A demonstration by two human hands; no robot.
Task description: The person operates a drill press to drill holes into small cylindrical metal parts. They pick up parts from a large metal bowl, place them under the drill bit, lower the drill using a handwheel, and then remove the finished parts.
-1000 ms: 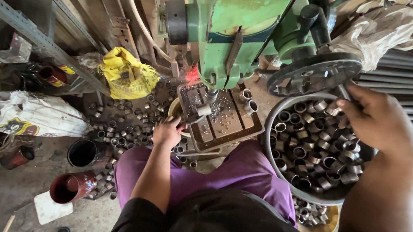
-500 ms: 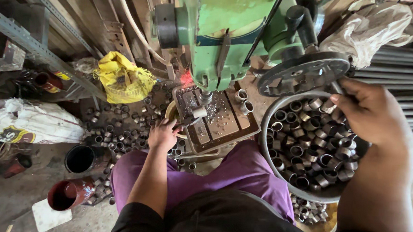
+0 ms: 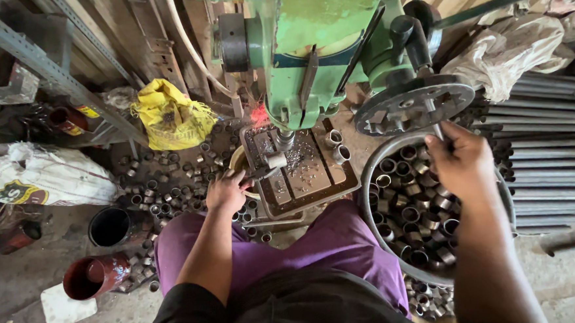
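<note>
I sit at a green drill press [image 3: 306, 57]. My right hand [image 3: 463, 163] grips a thin spoke handle of its round feed wheel [image 3: 414, 104], above a grey basin [image 3: 367, 185] full of short metal rings [image 3: 416, 211]. My left hand [image 3: 227, 191] is at the front left corner of the press table [image 3: 306, 175], fingers curled on a small metal clamp handle [image 3: 260, 174]. One metal ring [image 3: 276, 159] sits clamped under the spindle [image 3: 283, 140]. Two more rings [image 3: 335, 147] stand at the table's back right. Metal chips cover the table.
Many loose rings [image 3: 168, 181] lie on the floor at left. Nearby are a yellow bag [image 3: 168, 116], a white sack [image 3: 37, 174], a black can [image 3: 110, 226] and a red can [image 3: 91, 277]. Steel rods [image 3: 550, 149] are stacked at right under a white cloth bundle [image 3: 510, 48].
My right hand has shifted left over the basin, closer under the feed wheel, still on the spoke. My left hand stays at the table's front corner. The view has tilted slightly.
</note>
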